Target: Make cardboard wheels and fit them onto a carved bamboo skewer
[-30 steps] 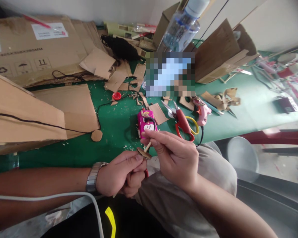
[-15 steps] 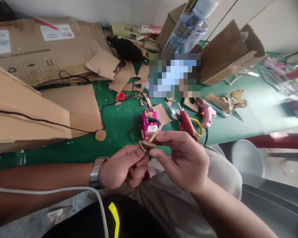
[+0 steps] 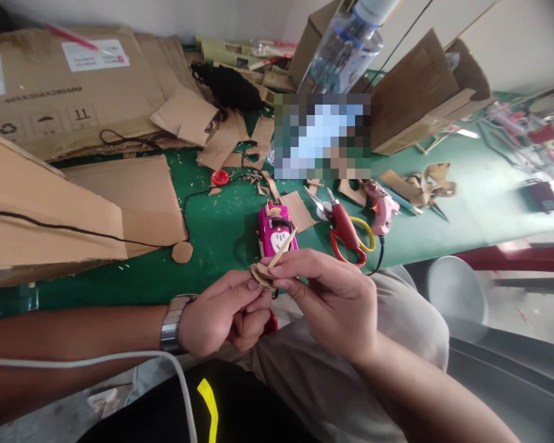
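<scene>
Between my hands are small cardboard discs (image 3: 260,280), held over my lap at the table's front edge. A thin wooden stick (image 3: 284,247) with a pointed end slants up from them. My left hand (image 3: 221,314), wearing a metal watch, grips the discs' left edge between thumb and finger. Its other fingers are curled, with a red thing (image 3: 272,322) partly showing below them. My right hand (image 3: 335,301) pinches at the discs' right side, its fingertips against the stick's lower end. Just beyond stands a magenta socket block (image 3: 275,229) with a lit orange light.
Scissors (image 3: 346,231) with red and yellow handles and a pink glue gun (image 3: 383,209) lie to the right. Cardboard scraps (image 3: 224,140) and a red cap (image 3: 220,178) are farther back. Large cardboard (image 3: 87,209) fills the left; a water bottle (image 3: 344,52) stands behind.
The right thumb and fingers have drawn closer together at the discs and stick. Both hands and the discs appear slightly farther left, while the whole view has also shifted a little.
</scene>
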